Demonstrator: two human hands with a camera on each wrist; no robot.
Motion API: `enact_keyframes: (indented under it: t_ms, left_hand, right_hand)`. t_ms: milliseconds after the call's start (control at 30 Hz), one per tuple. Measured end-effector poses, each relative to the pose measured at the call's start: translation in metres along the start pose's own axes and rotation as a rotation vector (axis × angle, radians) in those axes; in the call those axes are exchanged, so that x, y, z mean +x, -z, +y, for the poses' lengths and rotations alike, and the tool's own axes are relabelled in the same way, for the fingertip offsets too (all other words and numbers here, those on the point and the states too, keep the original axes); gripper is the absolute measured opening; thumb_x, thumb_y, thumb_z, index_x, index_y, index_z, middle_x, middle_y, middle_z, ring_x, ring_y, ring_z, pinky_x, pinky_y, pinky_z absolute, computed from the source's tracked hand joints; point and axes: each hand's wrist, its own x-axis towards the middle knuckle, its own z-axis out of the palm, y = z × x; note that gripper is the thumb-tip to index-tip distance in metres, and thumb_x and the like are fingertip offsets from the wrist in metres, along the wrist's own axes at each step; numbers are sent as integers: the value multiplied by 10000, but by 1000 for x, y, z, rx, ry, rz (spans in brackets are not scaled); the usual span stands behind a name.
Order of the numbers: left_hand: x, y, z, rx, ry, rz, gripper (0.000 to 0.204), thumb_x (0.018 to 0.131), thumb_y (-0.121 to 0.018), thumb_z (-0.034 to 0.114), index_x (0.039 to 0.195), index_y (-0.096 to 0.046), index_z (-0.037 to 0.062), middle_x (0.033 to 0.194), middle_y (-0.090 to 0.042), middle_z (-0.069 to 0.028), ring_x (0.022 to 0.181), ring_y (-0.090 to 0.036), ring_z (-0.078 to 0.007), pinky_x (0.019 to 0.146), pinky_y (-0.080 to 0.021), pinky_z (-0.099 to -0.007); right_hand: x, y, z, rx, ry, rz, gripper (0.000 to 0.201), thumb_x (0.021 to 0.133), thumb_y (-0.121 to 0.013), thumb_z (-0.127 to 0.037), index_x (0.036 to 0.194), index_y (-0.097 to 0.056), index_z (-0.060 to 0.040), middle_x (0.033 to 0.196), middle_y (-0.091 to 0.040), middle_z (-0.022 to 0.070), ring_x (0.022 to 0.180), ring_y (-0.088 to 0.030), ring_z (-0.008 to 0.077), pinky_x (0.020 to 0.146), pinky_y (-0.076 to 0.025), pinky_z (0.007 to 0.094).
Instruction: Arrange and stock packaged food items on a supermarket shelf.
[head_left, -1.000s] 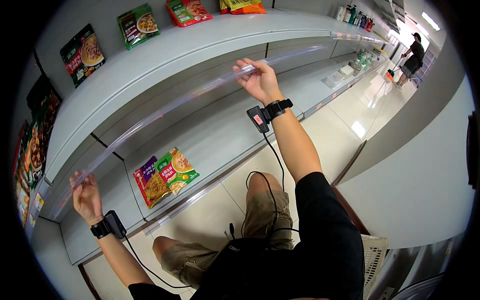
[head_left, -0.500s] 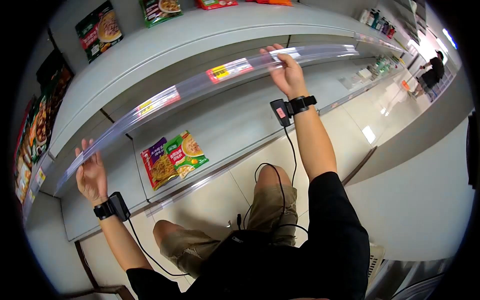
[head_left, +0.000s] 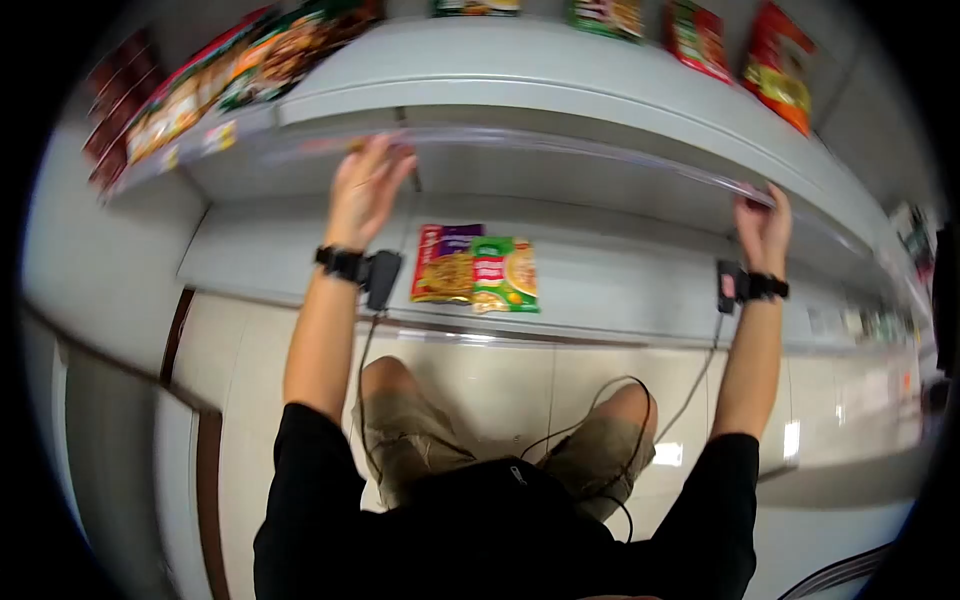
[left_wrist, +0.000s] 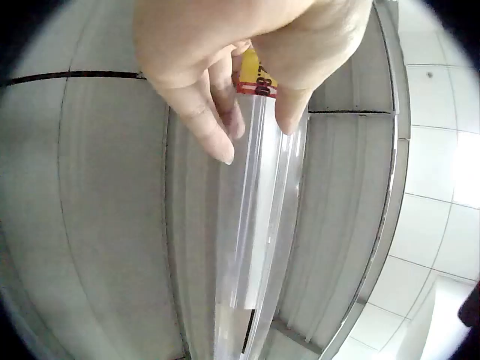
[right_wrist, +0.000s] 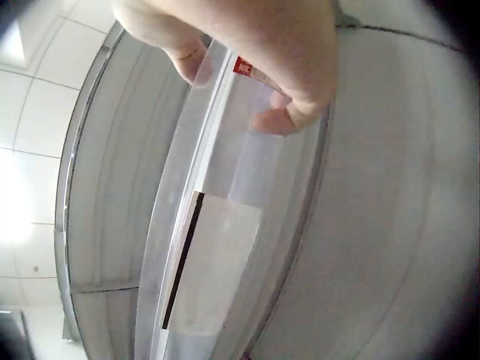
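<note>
A long clear plastic price-label strip (head_left: 560, 142) runs along the front edge of the upper shelf, blurred in the head view. My left hand (head_left: 370, 190) holds it left of the middle. In the left wrist view the thumb and fingers pinch the strip (left_wrist: 251, 232) from both sides, beside a yellow and red price tag (left_wrist: 257, 73). Toward its right part my right hand (head_left: 763, 228) grips it. The right wrist view has that thumb on one side of the strip (right_wrist: 221, 161) and fingers on the other, with a pale paper insert (right_wrist: 225, 262) below.
The upper shelf (head_left: 560, 95) carries several food packets, including a red one (head_left: 780, 70). On the lower shelf (head_left: 620, 270) lie a purple and red packet (head_left: 440, 270) and a green one (head_left: 505, 275). Cables (head_left: 640, 400) hang from the wrists past the knees.
The head view has swung left, so the strip, slanted before, now appears nearly level. Its tags, facing up half a second ago, now barely show. Both hands keep hold of it.
</note>
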Motion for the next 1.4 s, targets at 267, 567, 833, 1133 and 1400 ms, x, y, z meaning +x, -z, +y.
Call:
enact_keyframes:
  t_ms: [267, 567, 833, 1133, 1400]
  left_hand:
    - [13, -14, 9, 66, -67, 194, 246, 822, -654, 216, 982, -535, 71, 940, -598, -37, 805, -598, -143, 686, -523, -254]
    - [19, -36, 5, 83, -96, 192, 254, 825, -643, 175, 978, -522, 13, 854, -605, -74, 684, -629, -145, 530, -533, -223]
    - [19, -42, -4, 89, -26, 58, 215, 862, -594, 189, 1000, -550, 31, 934, -600, -57, 785, -635, -160, 607, -535, -255]
    - [19, -42, 0, 139, -13, 138, 212, 854, -605, 244, 984, -565, 81, 914, -614, -30, 705, -635, -122, 528, -439, -232]
    - [22, -41, -1, 114, -13, 97, 214, 874, -573, 250, 988, -559, 69, 898, -590, -21, 726, -634, -132, 531, -460, -239]
  right_hand:
    - [9, 3, 4, -223, 134, -125, 289, 894, -543, -170, 1049, -498, 70, 1102, -511, 162, 1023, -485, 230, 969, -394, 335]
    - [50, 60, -29, -341, 234, 19, 270, 885, -563, -155, 1031, -529, 70, 929, -562, 105, 828, -525, 155, 810, -464, 231]
    - [59, 80, -47, -338, 244, 18, 312, 908, -515, -135, 1088, -485, 117, 1009, -554, 153, 925, -530, 179, 889, -455, 250]
    - [55, 73, -37, -265, 208, 21, 308, 907, -502, -98, 1105, -466, 135, 1064, -542, 175, 988, -533, 215, 934, -453, 271]
    - [59, 82, -43, -291, 245, 70, 278, 885, -538, -81, 1065, -491, 125, 1024, -561, 163, 938, -558, 215, 889, -486, 273]
